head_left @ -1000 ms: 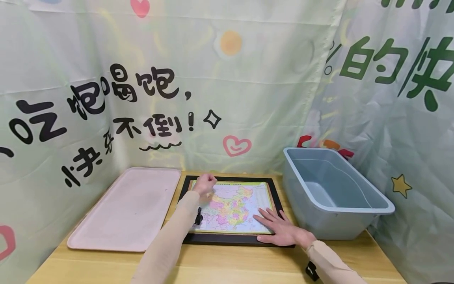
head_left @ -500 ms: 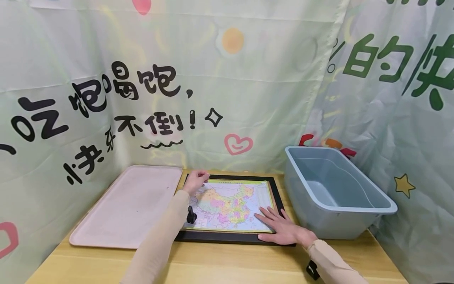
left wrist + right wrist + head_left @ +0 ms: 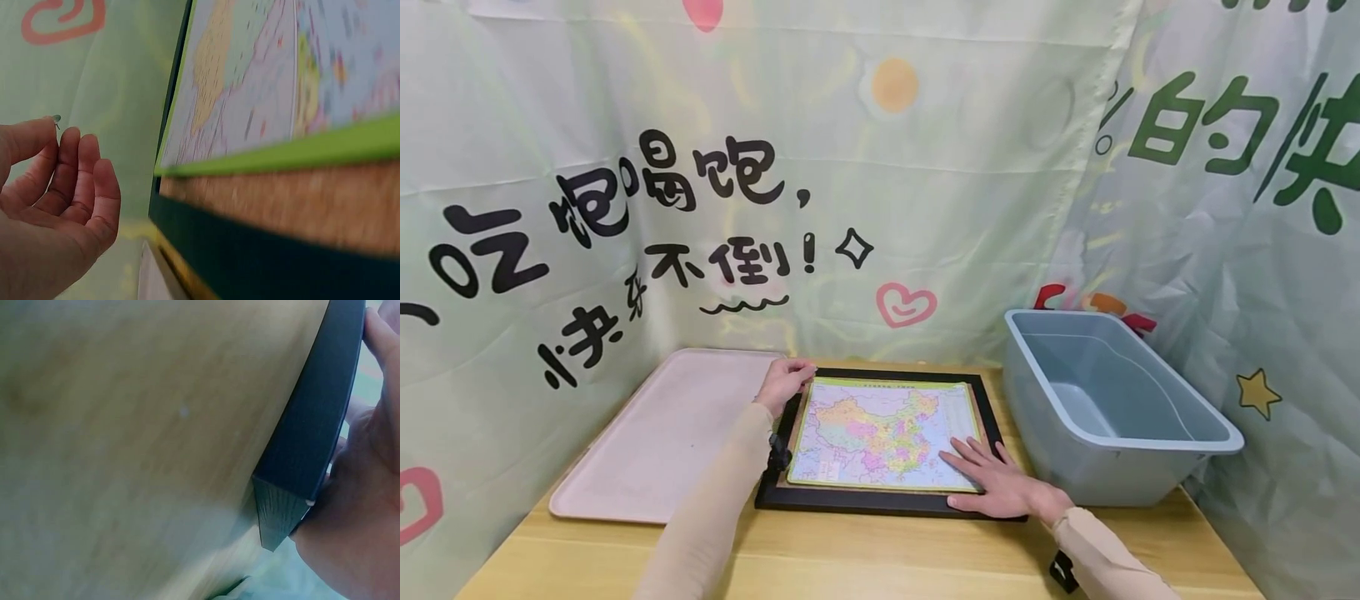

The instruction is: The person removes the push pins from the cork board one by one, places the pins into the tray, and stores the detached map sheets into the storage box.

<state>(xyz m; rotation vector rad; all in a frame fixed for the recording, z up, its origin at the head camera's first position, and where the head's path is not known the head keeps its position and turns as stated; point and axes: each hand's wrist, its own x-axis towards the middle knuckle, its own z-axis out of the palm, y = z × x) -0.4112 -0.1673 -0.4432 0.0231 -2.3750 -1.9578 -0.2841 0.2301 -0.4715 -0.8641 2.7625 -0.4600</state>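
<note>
A colourful map (image 3: 868, 429) with a green border lies on a black-framed cork board (image 3: 880, 502). At the board's far left corner, my left hand (image 3: 781, 385) pinches a small thumbtack (image 3: 57, 118) between thumb and fingertip, just above the surface. In the left wrist view the tack's point hangs free, and bare cork (image 3: 294, 197) shows beside the map's edge. My right hand (image 3: 1003, 486) rests with spread fingers on the map's near right corner, its thumb along the black frame. The right wrist view catches the frame's corner (image 3: 290, 494) beside that hand.
A pale pink tray (image 3: 625, 467) stands left of the board, behind my left forearm. To the right is a deep grey-blue plastic bin (image 3: 1075, 467). Printed fabric (image 3: 820, 108) hangs behind and at the sides. Wooden tabletop (image 3: 850, 558) runs along the front.
My left hand has moved left across the map to the board's far left corner, uncovering the map's left side. The right hand has stayed in place on the map.
</note>
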